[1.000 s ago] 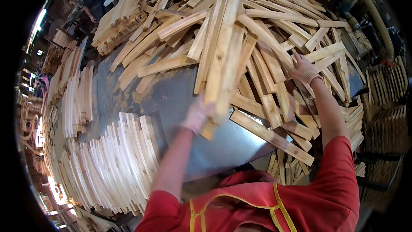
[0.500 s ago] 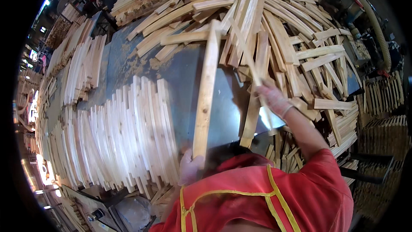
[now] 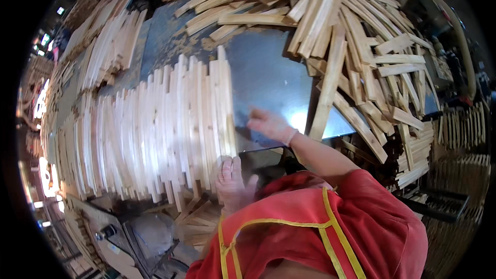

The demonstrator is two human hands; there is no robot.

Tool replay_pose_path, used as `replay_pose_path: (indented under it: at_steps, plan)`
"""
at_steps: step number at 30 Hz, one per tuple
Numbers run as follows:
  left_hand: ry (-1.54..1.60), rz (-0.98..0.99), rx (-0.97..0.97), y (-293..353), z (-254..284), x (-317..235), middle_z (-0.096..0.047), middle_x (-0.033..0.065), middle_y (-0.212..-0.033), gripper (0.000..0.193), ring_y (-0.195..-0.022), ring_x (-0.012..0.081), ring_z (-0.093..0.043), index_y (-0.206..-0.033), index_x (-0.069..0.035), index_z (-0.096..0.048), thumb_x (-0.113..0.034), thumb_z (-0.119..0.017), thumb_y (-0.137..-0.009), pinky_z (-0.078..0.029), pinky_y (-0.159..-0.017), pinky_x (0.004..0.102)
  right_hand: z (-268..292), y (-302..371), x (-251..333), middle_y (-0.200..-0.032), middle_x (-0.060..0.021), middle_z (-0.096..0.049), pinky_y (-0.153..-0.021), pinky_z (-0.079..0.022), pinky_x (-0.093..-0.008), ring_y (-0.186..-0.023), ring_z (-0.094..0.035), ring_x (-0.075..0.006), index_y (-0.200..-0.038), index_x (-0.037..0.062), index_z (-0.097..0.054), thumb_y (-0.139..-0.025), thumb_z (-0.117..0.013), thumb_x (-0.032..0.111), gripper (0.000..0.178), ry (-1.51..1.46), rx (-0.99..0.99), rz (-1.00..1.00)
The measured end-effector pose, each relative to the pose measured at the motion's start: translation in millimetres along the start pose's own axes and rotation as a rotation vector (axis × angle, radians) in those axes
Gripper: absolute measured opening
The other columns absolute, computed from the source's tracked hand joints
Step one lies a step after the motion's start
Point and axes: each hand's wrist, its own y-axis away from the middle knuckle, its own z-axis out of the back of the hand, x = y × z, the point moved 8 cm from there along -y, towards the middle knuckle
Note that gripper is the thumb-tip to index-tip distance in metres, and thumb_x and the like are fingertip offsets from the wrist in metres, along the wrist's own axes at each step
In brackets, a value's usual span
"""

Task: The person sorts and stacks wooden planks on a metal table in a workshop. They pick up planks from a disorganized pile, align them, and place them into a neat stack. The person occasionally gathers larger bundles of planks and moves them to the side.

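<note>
A row of pale wooden strips point(image 3: 170, 119) lies side by side on the grey metal table. My left hand point(image 3: 232, 182), in a light glove, is open, with its fingers extended against the near end of the row's rightmost strip point(image 3: 222, 103). My right hand point(image 3: 273, 125), gloved too, hovers over the bare metal tabletop point(image 3: 263, 72) to the right of the row, apart from the strips. Its fingers are smeared by motion, and no strip shows in it.
A loose heap of wooden strips point(image 3: 356, 51) covers the table's right and far side. One long strip point(image 3: 329, 90) slants toward the near edge. More stacked strips point(image 3: 116, 44) lie at the far left. A bin bag point(image 3: 152, 235) is below the near edge.
The strip my left hand held upright is now down at the row's right end. My right hand let go of another thin strip and moved left from the heap. The view shifted slightly.
</note>
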Motion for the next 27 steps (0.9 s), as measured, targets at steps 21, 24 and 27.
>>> replay_pose_path:
  at_steps: [21, 24, 27]
  plan:
    - [0.404, 0.336, 0.4, -130, -110, -64, -0.071, 0.0215, -0.121, 0.085, -0.112, 0.0401, -0.068, -0.156, -0.001, -0.045, -0.027, -0.08, -0.084, -0.054, -0.096, 0.0495, 353, -27, -112, -0.126, -0.0263, -0.071, -0.098, -0.055, -0.0428, -0.114, -0.07, -0.0358, -0.159, -0.0039, -0.039, -0.084, -0.077, 0.041, 0.094, -0.158, -0.917, -0.158]
    - [0.309, 0.437, 0.255, -93, -90, -34, -0.068, 0.017, -0.1, 0.076, -0.089, 0.0379, -0.068, -0.153, -0.004, -0.052, -0.037, -0.075, -0.088, -0.053, -0.085, 0.0522, 416, -104, -110, -0.164, -0.0274, -0.041, -0.122, -0.04, -0.0417, -0.15, -0.043, -0.042, -0.167, 0.0031, -0.028, -0.079, -0.083, 0.046, 0.112, 0.198, -1.027, -0.333]
    - [-0.152, 0.57, 0.156, -28, -98, 17, -0.065, 0.0139, -0.118, 0.074, -0.114, 0.0358, -0.062, -0.149, -0.01, -0.057, -0.04, -0.078, -0.085, -0.047, -0.1, 0.0541, 394, -149, -64, -0.171, -0.0239, -0.03, -0.123, -0.039, -0.0421, -0.152, -0.039, -0.0435, -0.169, 0.0056, -0.023, -0.077, -0.086, 0.05, 0.12, 0.315, -1.002, -0.5]
